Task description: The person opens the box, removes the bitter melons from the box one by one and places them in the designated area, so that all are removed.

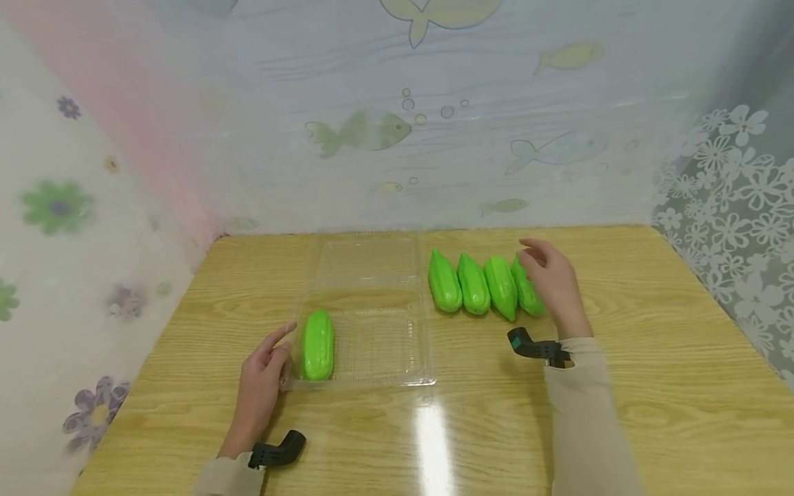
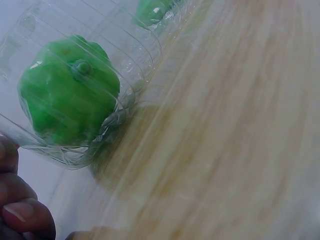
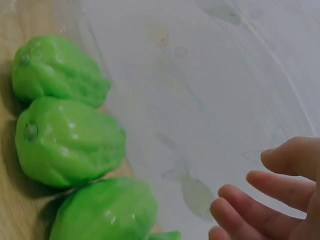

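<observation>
A clear plastic clamshell box (image 1: 378, 348) lies with its lid (image 1: 369, 258) folded back. One glossy green ribbed gourd (image 1: 318, 344) stands lengthwise at the left end of its base, and its blunt stem end (image 2: 82, 67) shows through the plastic in the left wrist view. Beside the box's left edge, my left hand (image 1: 260, 375) has its fingertips right at the rim. My right hand (image 1: 552, 275), fingers loosely bent and holding nothing, overlaps the rightmost gourd (image 1: 530, 296) of a row. More gourds in that row (image 1: 474, 286) lie right of the box; several show in the right wrist view (image 3: 70, 142).
The wooden table (image 1: 484, 427) carries everything. Behind it hangs a translucent curtain (image 1: 366, 179) with fish drawings. A flower-patterned sheet (image 1: 80, 275) closes the left side, and white flower cut-outs (image 1: 738, 186) cover the right one.
</observation>
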`<action>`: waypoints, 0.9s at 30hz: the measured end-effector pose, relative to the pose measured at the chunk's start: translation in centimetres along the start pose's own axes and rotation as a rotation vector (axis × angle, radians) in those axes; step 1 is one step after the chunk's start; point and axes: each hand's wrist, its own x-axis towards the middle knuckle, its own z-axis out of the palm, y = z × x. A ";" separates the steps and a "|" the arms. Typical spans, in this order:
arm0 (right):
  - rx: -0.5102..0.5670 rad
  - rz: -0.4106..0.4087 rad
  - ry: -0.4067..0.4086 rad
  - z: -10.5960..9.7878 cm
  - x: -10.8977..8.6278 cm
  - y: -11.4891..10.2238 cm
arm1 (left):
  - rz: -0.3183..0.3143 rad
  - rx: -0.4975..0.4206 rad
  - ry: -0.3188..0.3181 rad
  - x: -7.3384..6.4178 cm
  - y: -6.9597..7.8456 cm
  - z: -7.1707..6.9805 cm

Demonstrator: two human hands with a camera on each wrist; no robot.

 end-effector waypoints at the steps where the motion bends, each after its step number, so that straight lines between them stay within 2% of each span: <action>1: -0.001 -0.008 -0.005 0.1 -0.1 -0.1 | -0.006 -0.003 0.003 0.0 0.0 0.0; 5: -0.010 -0.035 -0.022 0.6 -0.1 -0.8 | -0.010 0.004 0.004 -0.1 0.1 0.0; 12: -0.070 -0.130 -0.061 1.7 -0.5 -2.4 | -0.001 0.014 0.008 0.0 0.3 0.1; 20: -0.075 -0.174 -0.147 3.3 -1.2 -4.1 | -0.025 0.014 0.028 0.1 0.3 0.2; 27: -0.137 -0.230 -0.223 5.1 -1.7 -5.2 | -0.028 0.014 0.040 0.0 0.1 0.2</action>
